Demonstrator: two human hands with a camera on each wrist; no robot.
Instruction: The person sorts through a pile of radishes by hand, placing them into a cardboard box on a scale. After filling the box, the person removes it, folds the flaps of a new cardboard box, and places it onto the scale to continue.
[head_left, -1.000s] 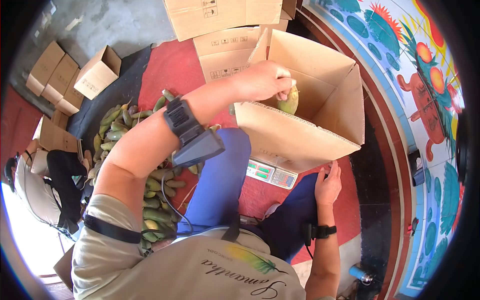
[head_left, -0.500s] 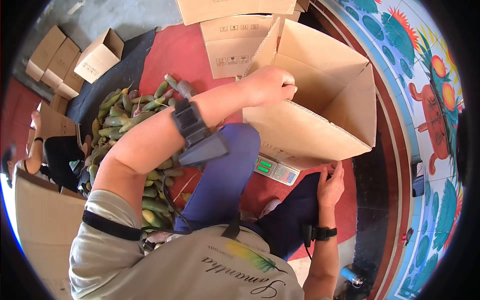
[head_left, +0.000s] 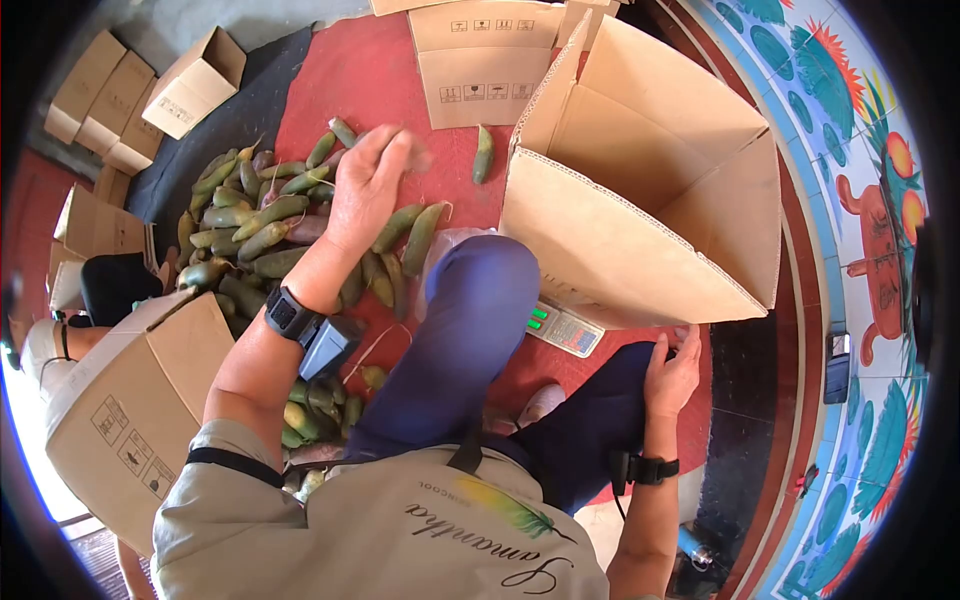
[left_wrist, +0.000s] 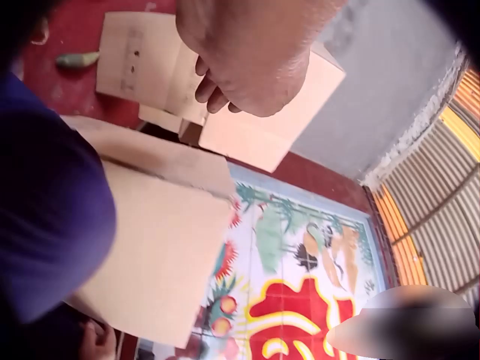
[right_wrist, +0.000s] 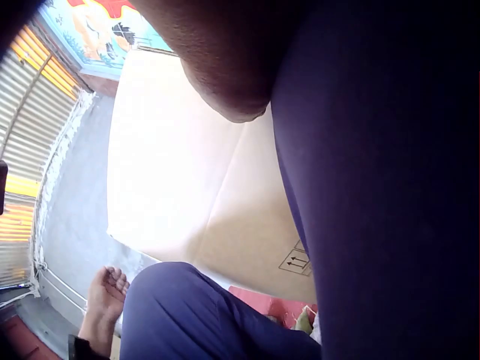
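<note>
My left hand is raised over the right side of a pile of green radishes, its fingers loosely bent with nothing between them. In the right wrist view the same hand shows an empty palm. A large open cardboard box stands on a digital scale in front of my knees. My right hand is at the box's lower right corner, fingers relaxed, fingertips right at the cardboard. One green radish lies apart on the red mat, left of the box. The box's floor is hidden.
Another cardboard box stands close by my left elbow, beside a partly visible person. More boxes are stacked behind the open one, and several stand far left. A painted tile wall runs along the right.
My left hand carried a green radish to the open box and let go of it inside. Now empty, it has swung back left over the pile. Another box has come closer at left.
</note>
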